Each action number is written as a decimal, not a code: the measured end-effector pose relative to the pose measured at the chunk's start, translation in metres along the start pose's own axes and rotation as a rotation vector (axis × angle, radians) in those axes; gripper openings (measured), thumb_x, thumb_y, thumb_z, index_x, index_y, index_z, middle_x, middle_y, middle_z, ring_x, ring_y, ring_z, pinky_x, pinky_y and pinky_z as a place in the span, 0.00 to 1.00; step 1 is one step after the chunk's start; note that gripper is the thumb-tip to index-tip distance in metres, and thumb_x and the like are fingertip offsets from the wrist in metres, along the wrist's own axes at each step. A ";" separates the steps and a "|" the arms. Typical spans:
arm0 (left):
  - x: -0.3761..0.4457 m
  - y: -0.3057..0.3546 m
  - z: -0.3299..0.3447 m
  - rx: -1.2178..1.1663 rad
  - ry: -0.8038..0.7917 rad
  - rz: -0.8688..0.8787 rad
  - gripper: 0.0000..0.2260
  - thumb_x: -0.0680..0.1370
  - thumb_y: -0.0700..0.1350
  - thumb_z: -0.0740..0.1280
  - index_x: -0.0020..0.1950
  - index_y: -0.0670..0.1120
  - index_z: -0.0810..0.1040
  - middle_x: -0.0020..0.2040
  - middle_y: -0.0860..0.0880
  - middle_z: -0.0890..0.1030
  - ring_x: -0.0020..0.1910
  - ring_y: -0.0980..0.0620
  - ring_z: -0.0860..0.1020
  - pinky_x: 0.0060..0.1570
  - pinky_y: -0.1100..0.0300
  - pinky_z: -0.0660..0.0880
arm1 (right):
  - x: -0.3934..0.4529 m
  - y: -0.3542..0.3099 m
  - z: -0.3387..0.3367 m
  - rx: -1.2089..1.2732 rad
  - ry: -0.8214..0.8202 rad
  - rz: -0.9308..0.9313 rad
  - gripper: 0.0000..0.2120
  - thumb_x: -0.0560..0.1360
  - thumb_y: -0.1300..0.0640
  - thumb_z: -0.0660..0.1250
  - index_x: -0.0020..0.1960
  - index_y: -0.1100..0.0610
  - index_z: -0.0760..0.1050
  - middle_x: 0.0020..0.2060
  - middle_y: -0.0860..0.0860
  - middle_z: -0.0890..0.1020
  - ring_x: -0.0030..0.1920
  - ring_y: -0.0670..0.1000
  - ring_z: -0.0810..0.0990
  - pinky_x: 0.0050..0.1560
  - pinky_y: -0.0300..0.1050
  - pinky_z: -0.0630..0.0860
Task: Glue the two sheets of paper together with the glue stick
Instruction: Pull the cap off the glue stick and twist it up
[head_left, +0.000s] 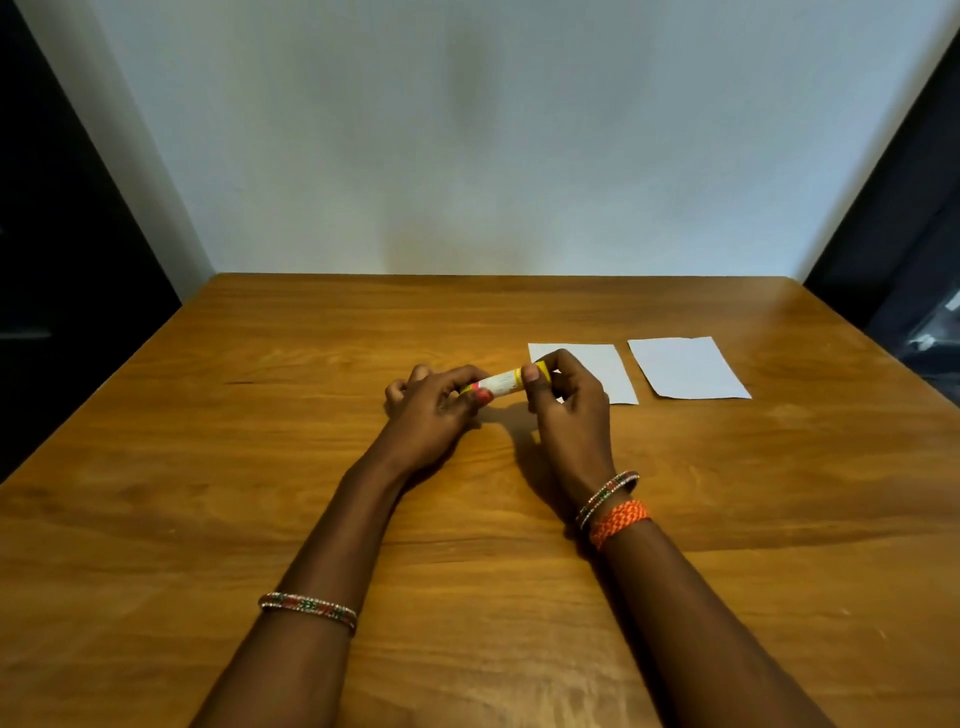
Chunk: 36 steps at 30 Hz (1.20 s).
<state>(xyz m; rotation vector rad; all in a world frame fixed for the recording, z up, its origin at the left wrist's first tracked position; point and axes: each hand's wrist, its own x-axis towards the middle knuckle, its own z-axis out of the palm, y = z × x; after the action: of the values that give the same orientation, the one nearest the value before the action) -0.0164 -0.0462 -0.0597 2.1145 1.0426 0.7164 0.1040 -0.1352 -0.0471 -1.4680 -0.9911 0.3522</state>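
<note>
Both hands meet over the middle of the wooden desk (260, 467), holding the glue stick (501, 383) between them. It lies roughly level, slightly tilted, raised just above the desk top. Left hand (434, 402) has its grip closed around the stick's left end, where a red-pink part shows by the thumb. Right hand (563, 397) has its grip closed on the yellow right end, thumb on the near side, fingers curled over the far side. Stick body is white with small print, too blurred to read. Cannot tell if the cap is on or loosened.

Two white sheets lie flat on the desk to the right of the hands, side by side, with a narrow gap between them. Left sheet (605, 369) is partly covered by the right hand. Right sheet (685, 371) is fully in view and apart from both hands.

Beaded bangle (306, 605) on the left forearm. Similar bangles (608, 496) on the right wrist, with an orange woven band (618, 522) just below them. Plain pale wall (467, 130) behind the desk.
</note>
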 end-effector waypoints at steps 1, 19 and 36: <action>0.000 0.000 0.000 0.019 -0.006 -0.011 0.05 0.77 0.56 0.61 0.49 0.66 0.74 0.48 0.49 0.69 0.57 0.45 0.63 0.57 0.55 0.59 | -0.001 -0.001 0.000 -0.011 -0.008 0.004 0.06 0.78 0.56 0.62 0.44 0.56 0.73 0.36 0.52 0.77 0.39 0.51 0.75 0.36 0.38 0.72; -0.012 0.006 -0.011 -0.315 0.029 0.092 0.05 0.76 0.43 0.67 0.49 0.52 0.79 0.48 0.44 0.80 0.46 0.54 0.76 0.43 0.64 0.71 | -0.005 -0.005 -0.007 0.067 -0.134 0.091 0.09 0.78 0.52 0.61 0.47 0.58 0.71 0.36 0.50 0.75 0.36 0.46 0.72 0.37 0.42 0.71; -0.035 0.020 -0.046 -0.776 -0.301 -0.323 0.10 0.79 0.47 0.55 0.43 0.45 0.71 0.25 0.54 0.65 0.27 0.55 0.56 0.36 0.55 0.48 | -0.008 -0.027 -0.011 -0.050 -0.307 -0.288 0.07 0.73 0.64 0.68 0.46 0.55 0.72 0.42 0.44 0.78 0.44 0.43 0.75 0.43 0.32 0.72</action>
<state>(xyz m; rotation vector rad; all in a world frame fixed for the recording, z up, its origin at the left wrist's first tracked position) -0.0588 -0.0692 -0.0219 1.2965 0.7454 0.5053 0.0976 -0.1523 -0.0234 -1.3147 -1.4483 0.3498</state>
